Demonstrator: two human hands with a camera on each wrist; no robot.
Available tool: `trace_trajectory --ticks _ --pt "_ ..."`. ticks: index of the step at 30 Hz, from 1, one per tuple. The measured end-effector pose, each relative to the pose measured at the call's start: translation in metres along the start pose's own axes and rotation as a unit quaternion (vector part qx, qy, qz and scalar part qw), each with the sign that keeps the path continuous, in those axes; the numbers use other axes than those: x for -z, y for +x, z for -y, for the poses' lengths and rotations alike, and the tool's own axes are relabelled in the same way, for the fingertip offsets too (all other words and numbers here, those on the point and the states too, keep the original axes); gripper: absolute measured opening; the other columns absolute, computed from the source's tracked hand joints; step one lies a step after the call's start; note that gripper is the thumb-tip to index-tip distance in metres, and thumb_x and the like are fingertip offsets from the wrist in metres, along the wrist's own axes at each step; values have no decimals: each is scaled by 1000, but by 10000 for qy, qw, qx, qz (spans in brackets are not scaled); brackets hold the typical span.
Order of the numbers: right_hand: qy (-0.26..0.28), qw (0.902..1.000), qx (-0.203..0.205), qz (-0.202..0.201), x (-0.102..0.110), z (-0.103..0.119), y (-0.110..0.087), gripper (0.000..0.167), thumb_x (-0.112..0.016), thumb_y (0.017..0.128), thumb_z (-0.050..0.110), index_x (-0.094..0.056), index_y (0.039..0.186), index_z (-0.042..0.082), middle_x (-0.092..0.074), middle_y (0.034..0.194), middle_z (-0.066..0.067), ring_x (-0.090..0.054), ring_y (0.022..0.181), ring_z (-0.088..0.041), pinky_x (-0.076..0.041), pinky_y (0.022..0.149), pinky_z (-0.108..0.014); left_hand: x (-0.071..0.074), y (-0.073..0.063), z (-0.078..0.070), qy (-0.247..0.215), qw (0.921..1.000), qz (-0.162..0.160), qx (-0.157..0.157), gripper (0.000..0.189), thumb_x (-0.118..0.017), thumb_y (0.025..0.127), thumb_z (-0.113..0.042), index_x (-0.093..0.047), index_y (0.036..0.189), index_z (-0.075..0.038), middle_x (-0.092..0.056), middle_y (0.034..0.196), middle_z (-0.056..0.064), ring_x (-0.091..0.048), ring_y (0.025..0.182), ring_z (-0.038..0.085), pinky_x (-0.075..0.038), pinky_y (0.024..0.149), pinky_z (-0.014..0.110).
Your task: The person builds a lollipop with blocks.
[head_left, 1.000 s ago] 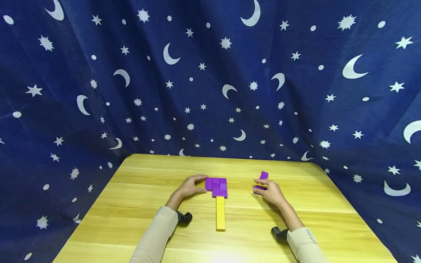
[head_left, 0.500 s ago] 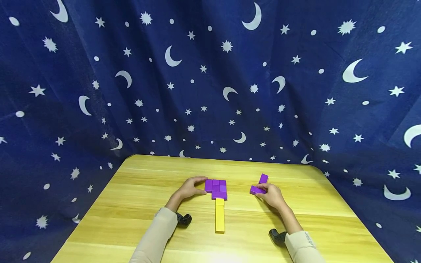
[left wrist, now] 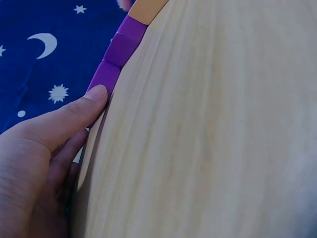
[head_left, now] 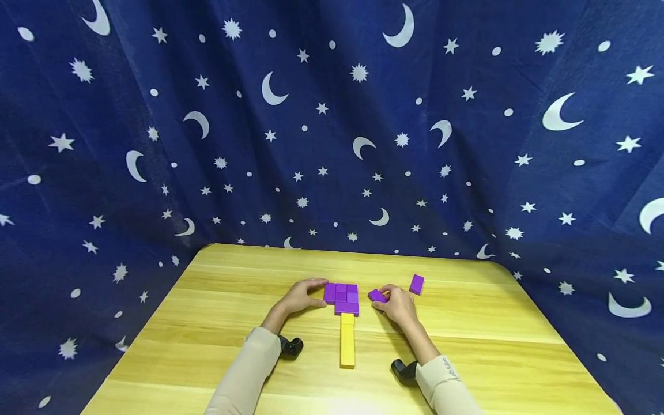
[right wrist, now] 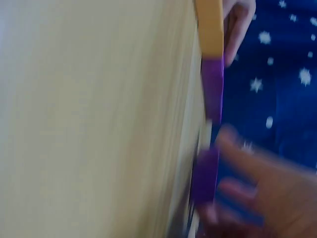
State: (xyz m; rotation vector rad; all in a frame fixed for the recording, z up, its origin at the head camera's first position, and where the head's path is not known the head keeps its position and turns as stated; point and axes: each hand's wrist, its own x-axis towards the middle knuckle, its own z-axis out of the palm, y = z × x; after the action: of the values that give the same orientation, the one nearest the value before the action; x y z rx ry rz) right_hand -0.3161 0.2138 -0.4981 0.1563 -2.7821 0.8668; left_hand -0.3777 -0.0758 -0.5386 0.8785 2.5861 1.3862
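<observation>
My left hand [head_left: 297, 295] rests at the left side of a flat patch of joined purple blocks [head_left: 346, 308]. Its thumb and index finger bracket the leftmost purple block [head_left: 329, 293], and the thumb [left wrist: 99, 92] presses that block's side in the left wrist view. Below the patch runs a long yellow block [head_left: 347, 346] with a short yellow piece [head_left: 347, 319] at its top. My right hand [head_left: 399, 305] pinches a loose purple block [head_left: 377, 295] just right of the patch, a small gap away; in the right wrist view this block [right wrist: 204, 176] is blurred.
Another purple block [head_left: 417, 284] lies on the wooden table [head_left: 233, 369], behind and right of my right hand. A dark blue curtain [head_left: 332, 144] with moons and stars hangs behind the table. Black wrist devices [head_left: 291, 347] sit below both hands.
My right hand has closed on the nearer of the two loose purple blocks and carried it left toward the patch. The other loose block stays behind. My left hand keeps its place.
</observation>
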Motion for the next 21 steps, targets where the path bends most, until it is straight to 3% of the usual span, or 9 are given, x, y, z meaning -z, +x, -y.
trace_trajectory --ticks 3,5,7,9,10,12,14,17,21 --pt "779 9939 527 571 4 -9 2 62 -79 72 23 -54 123 -2 -61 109 -21 -59 91 -31 -48 81 -45 0 0 0 2 10000 14 12 62 -77 75 -24 -54 130 -11 -50 133 5 -44 124 22 -35 103 33" --pt "1404 9784 1060 1087 8 -18 4 69 -77 74 18 -46 133 -1 -53 121 -24 -56 98 -31 -49 84 -41 0 -1 0 -8 10000 6 -22 62 -77 75 -25 -54 130 -11 -50 133 6 -44 124 22 -35 103 34" --pt "1862 9566 1599 1572 13 -28 6 71 -73 75 10 -40 137 1 -47 128 -26 -54 100 -28 -48 85 -35 0 -1 0 -27 10000 -10 -59 62 -77 75 -25 -53 130 -10 -50 133 6 -44 123 23 -35 103 34" --pt "2136 9403 1801 1945 15 -35 7 70 -70 75 4 -39 138 1 -46 128 -25 -52 102 -26 -48 84 -30 0 -1 -1 -29 10000 -23 -49 62 -77 75 -24 -53 130 -10 -50 133 5 -44 123 22 -35 103 34" --pt "2196 9373 1754 2062 16 -37 8 69 -69 74 1 -40 137 0 -47 127 -25 -52 102 -26 -47 84 -30 0 -1 -1 -49 10000 -22 -48 62 -77 75 -24 -53 130 -10 -50 133 6 -44 123 22 -35 103 34" --pt "2113 9419 1562 2094 16 -38 9 66 -68 73 -2 -43 134 -3 -51 123 -24 -52 101 -28 -47 83 -32 0 -1 0 -63 10000 -2 -34 62 -77 75 -24 -53 131 -10 -50 133 5 -45 123 22 -36 103 33" --pt "1911 9529 1249 1995 15 -36 10 63 -70 72 -3 -47 130 -6 -54 119 -23 -53 98 -30 -48 82 -36 -1 -1 0 -87 10000 24 -9 61 -77 76 -24 -53 131 -11 -50 133 5 -44 123 21 -36 103 33" --pt "1578 9680 1020 1661 10 -28 11 60 -74 70 -2 -52 126 -5 -57 114 -22 -54 94 -31 -48 82 -40 -1 -1 1 -77 10000 38 -1 61 -77 76 -25 -53 131 -11 -50 133 5 -44 124 21 -35 103 33" --pt "1421 9780 867 1259 0 -17 15 57 -78 70 3 -56 123 -1 -59 113 -19 -57 92 -28 -49 82 -40 0 -1 0 -46 10000 12 -24 62 -77 76 -24 -53 131 -10 -50 133 6 -44 123 21 -35 103 33"
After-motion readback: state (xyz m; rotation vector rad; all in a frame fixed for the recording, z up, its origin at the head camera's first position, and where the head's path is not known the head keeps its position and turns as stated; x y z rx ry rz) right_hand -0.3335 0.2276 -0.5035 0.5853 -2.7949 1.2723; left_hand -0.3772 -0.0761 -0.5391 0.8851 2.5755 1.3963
